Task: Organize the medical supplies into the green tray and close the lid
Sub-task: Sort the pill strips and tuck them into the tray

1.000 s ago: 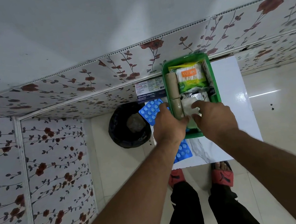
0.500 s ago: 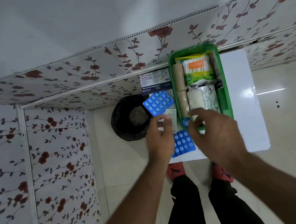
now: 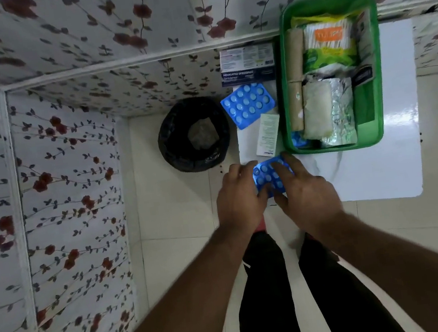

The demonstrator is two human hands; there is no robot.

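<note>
At the table's near-left corner, both the left hand (image 3: pixel 240 196) and right hand (image 3: pixel 305 185) pinch a blue pill strip (image 3: pixel 268 177), with the green tray (image 3: pixel 340 147) at one o'clock, nearer the right hand.

A black-lined waste bin (image 3: pixel 193 135) stands on the pale tiled floor (image 3: pixel 167 206), left of the white counter (image 3: pixel 395 159), below floral wall panels (image 3: pixel 68 169).
</note>
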